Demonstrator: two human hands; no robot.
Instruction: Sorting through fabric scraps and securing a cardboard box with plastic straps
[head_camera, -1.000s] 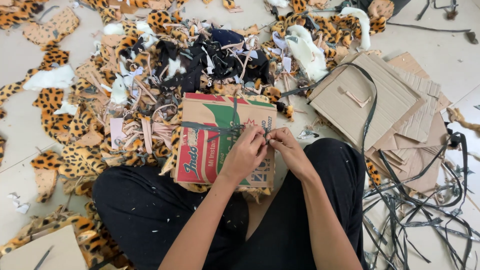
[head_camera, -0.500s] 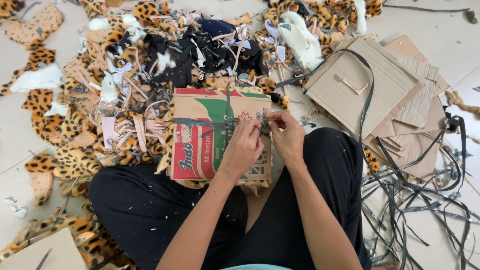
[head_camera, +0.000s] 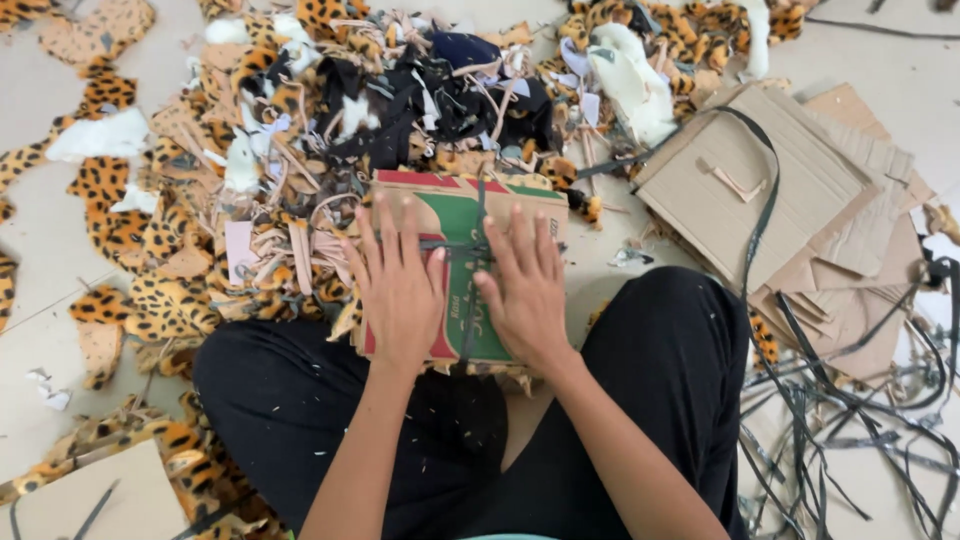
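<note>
Two bare hands lie flat, fingers spread, side by side on a red, green and tan printed cardboard bundle that rests between the person's knees: the left hand on its left half, the right hand on its right half, thumbs nearly meeting at the middle. Neither hand grips anything; both simply press down on the top face. A thin dark strap crosses the bundle lengthwise and crosswise, and where the two runs meet is partly hidden between the thumbs, so any knot there cannot be made out. The hands cover the middle of the bundle's print, and its near edge is hard to tell from the black trousers beneath it.

The pale, smooth floor is strewn with scraps. A heap of leopard-print, black and cream fabric offcuts lies just beyond and left of the bundle. To the right sit flattened sheets of brown corrugated cardboard, with loose black straps tangled near them and cut off by the frame's right edge.
</note>
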